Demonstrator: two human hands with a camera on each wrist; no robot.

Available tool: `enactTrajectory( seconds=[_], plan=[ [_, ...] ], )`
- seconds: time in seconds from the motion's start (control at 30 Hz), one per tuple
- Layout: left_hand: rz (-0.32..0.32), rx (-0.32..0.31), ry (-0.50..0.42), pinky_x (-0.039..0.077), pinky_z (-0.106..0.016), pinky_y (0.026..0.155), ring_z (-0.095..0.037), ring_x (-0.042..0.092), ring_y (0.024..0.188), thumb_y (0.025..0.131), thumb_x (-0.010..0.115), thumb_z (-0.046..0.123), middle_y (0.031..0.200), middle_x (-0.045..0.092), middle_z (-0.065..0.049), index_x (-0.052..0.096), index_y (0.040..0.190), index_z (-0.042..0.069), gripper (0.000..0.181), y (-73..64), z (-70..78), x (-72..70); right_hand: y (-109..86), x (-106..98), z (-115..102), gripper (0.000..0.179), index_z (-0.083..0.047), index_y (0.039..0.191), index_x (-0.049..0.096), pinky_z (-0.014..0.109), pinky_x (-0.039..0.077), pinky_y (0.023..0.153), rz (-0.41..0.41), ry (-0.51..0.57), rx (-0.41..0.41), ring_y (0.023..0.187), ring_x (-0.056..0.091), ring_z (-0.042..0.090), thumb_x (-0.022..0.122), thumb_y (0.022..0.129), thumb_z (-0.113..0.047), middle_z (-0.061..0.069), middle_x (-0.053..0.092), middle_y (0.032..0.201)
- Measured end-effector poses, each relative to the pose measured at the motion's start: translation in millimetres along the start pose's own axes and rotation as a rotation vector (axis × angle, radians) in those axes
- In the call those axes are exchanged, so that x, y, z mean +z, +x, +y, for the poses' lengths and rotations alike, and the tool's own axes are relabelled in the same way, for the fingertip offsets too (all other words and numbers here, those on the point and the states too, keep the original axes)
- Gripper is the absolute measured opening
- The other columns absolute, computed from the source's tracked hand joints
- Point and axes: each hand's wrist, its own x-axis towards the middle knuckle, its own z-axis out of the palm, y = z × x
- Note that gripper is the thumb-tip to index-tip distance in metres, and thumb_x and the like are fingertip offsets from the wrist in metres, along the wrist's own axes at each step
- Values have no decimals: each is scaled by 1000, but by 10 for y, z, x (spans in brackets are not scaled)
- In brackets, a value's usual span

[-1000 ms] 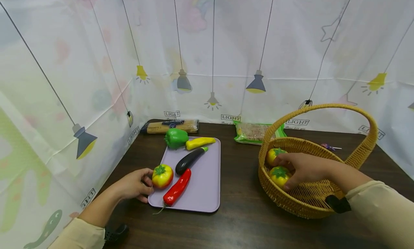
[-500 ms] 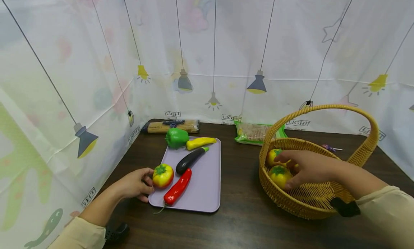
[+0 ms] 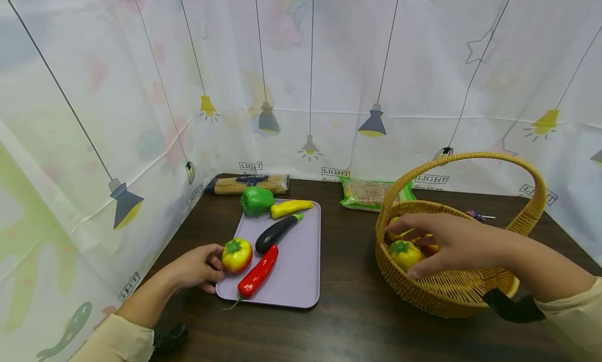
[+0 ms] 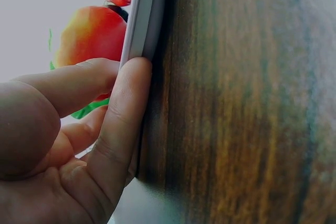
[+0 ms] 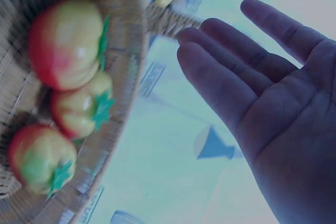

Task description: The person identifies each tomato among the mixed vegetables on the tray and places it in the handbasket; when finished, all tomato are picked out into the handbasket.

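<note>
My left hand (image 3: pixel 197 268) pinches the left edge of a lilac tray (image 3: pixel 296 278); the left wrist view shows its fingertips (image 4: pixel 135 72) right at the rim. Beside them on the tray lies a yellow-red toy tomato (image 3: pixel 236 256). Also there are a red chili pepper (image 3: pixel 257 274), an eggplant (image 3: pixel 277 234), a yellow pepper (image 3: pixel 291 208) and a green bell pepper (image 3: pixel 256 201). Over a wicker basket (image 3: pixel 414 296), my right hand (image 3: pixel 447 242) hovers with spread fingers, holding nothing. Three toy tomatoes (image 5: pixel 68 45) sit inside the basket, partly hidden by that hand in the head view.
Behind the tray lies a spaghetti packet (image 3: pixel 251 184). A green-edged clear packet (image 3: pixel 369 192) lies left of and behind the basket, and a lollipop (image 3: pixel 477 215) behind it. The basket's tall handle (image 3: pixel 489 155) arches over it. A printed curtain (image 3: pixel 338 64) encloses the dark table (image 3: pixel 348 320).
My right hand has drawn back slightly from the tomatoes in the basket, its fingers spreading and leaving them more exposed. My left hand and the tray have stayed put.
</note>
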Motion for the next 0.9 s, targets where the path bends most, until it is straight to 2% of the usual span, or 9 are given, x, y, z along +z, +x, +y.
enactTrajectory(
  seconds=[0.23, 0.33, 0.57, 0.73, 0.9],
  plan=[
    [10, -10, -5, 63, -41, 65, -29, 61, 78, 85, 76, -8, 103, 49, -19, 47, 137, -4, 59, -1, -15, 0, 70, 81, -271, 69, -33, 146, 49, 43, 55, 95, -7, -18, -76, 127, 55, 26, 80, 86, -49, -10, 54, 141],
    [12, -3, -8, 63, -41, 64, -29, 61, 77, 85, 76, -7, 103, 50, -19, 47, 137, -4, 60, -1, -17, 3, 115, 113, -337, 71, -32, 147, 47, 43, 54, 95, -15, -11, -74, 128, 55, 26, 79, 86, -50, -12, 55, 139],
    [17, -12, -9, 63, -41, 64, -30, 61, 77, 85, 76, -8, 103, 50, -19, 47, 138, -3, 61, 13, -12, 4, 298, 179, -405, 75, -34, 149, 44, 55, 48, 103, -43, 63, -62, 131, 52, 22, 80, 85, -49, -9, 52, 143],
    [25, -19, 1, 63, -40, 64, -29, 62, 77, 85, 76, -8, 103, 50, -19, 47, 138, -3, 61, 8, 2, 9, 457, 238, -431, 76, -32, 150, 44, 53, 45, 107, -61, 104, -68, 133, 51, 21, 82, 85, -45, -11, 47, 149],
    [29, -19, 8, 63, -40, 64, -29, 62, 77, 85, 76, -7, 103, 51, -18, 48, 138, -2, 60, 10, 1, 11, 614, 331, -451, 77, -30, 150, 44, 50, 47, 107, -86, 116, -56, 134, 50, 25, 83, 85, -44, -9, 47, 148]
  ],
)
